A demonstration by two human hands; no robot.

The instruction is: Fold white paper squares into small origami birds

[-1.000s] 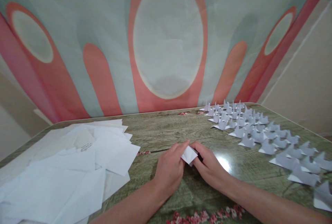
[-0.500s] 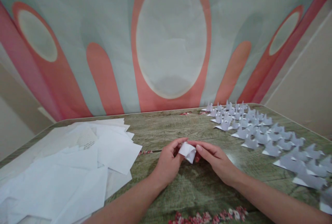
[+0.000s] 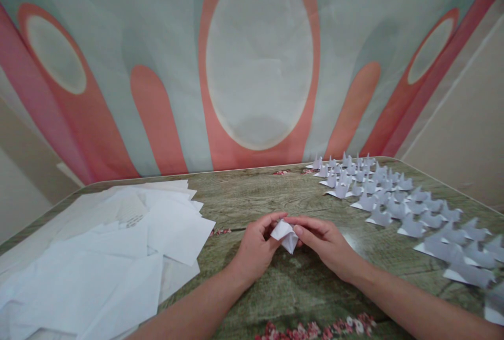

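folded paper (image 3: 289, 240), centre: white | paper sheets (image 3: 106, 261), lower left: white | origami birds (image 3: 396, 208), right: white | tabletop (image 3: 244, 195): green-brown woodgrain, pink-and-white blossoms (image 3: 311, 331) | backdrop (image 3: 169, 24), top: grey-green, coral-banded, pale ovals (image 3: 260, 59)

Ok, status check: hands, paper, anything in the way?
Left hand and right hand holding one small folded paper. Paper white, creased. Loose sheets lie to the left, paper birds to the right, both apart from the hands.

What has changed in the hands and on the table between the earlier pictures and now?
The folded white paper first showed as a neat diamond; now it is turned, a flap lifted above its lower point. The right hand has straightened its fingers leftward along the paper's far edge. The left hand keeps hold. Loose sheets and origami birds stayed put.
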